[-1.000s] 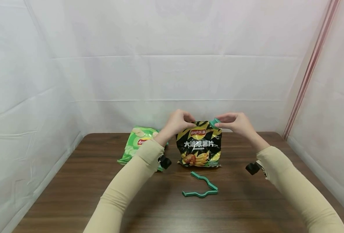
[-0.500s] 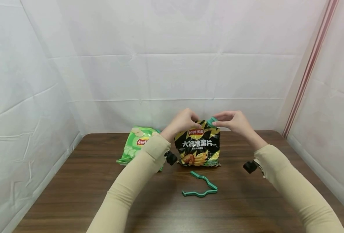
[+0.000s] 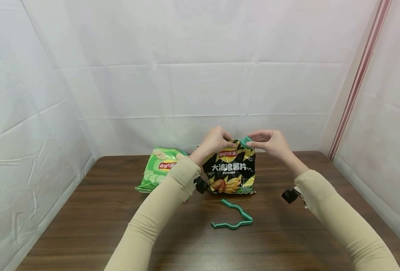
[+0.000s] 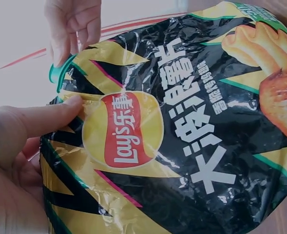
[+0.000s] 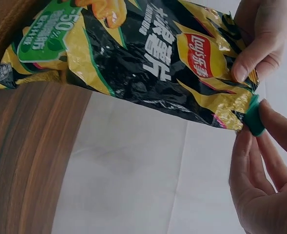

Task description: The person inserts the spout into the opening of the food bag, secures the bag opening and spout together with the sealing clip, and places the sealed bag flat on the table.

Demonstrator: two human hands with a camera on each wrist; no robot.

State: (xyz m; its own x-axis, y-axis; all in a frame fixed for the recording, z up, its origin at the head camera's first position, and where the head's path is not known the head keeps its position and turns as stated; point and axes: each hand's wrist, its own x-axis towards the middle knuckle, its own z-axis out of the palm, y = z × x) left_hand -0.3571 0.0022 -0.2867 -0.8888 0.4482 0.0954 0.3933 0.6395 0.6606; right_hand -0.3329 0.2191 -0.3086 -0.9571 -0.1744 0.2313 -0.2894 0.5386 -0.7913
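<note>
A black and yellow chip bag [image 3: 232,173] stands upright on the table. My left hand [image 3: 217,141] pinches its top edge near the middle, thumb on the printed front and fingers behind, as the left wrist view shows. At the bag's top right corner my right hand [image 3: 271,141] holds a green bag clip [image 5: 254,116] between thumb and fingers. The clip [image 4: 61,75] sits at the bag's top edge, close to the left thumb. How far it reaches over the edge is partly hidden.
A green chip bag [image 3: 157,169] lies to the left, partly behind the left forearm. An unfolded green clip [image 3: 235,226] rests on the brown table [image 3: 271,244] in front of the black bag. A white cloth wall [image 3: 200,90] hangs behind the table.
The left hand has slid right along the bag's top edge, toward the clip. The right hand and clip have shifted slightly left. The black bag leans a little left with them.
</note>
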